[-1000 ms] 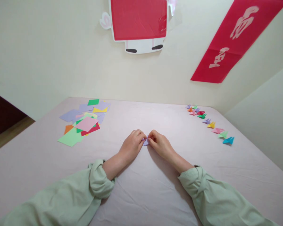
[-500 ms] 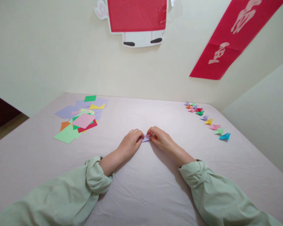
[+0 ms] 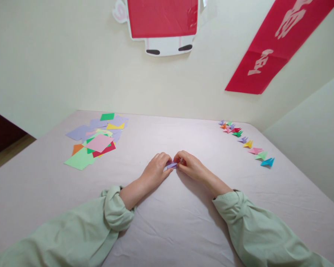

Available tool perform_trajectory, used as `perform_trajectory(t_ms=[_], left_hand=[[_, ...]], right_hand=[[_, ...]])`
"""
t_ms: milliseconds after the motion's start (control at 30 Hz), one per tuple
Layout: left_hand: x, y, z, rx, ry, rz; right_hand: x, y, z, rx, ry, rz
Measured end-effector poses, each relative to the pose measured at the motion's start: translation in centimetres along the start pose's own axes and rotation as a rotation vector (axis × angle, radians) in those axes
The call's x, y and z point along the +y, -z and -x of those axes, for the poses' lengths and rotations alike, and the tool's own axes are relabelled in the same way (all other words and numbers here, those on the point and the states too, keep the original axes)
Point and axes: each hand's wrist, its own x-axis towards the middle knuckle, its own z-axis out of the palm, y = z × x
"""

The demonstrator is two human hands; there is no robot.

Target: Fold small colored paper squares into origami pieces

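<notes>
Paper [image 3: 171, 165] — purple, folded small — sits on the pale cloth [image 3: 161, 226] right in front of the person. The left hand [image 3: 157, 167] is nearly closed, thumb and fingertips gripping one end; the right hand [image 3: 191, 165] pinches the other, presumably so it can't slip. Loose sheets [image 3: 100, 143] lie heaped off left, folded pieces [image 3: 248, 144] lined up right — apart, probably to leave the middle free.

Bright, even light; soft shadow under right hand [image 3: 191, 165]; sheen on red poster [image 3: 163, 18]; edges stretched.
</notes>
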Motion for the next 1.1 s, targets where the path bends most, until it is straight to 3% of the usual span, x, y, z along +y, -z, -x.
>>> perform_trajectory(t_ms=[467, 1100], left_hand=[[1.1, 0.6, 0.4, -0.063, -0.005, -0.125], [2.1, 1.7, 2.1, -0.193, -0.034, -0.211]], right_hand=[[0.0, 0.2, -0.3, -0.037, 0.014, 0.071], [0.5, -0.2, -1.3, 0.001, -0.125, 0.156]])
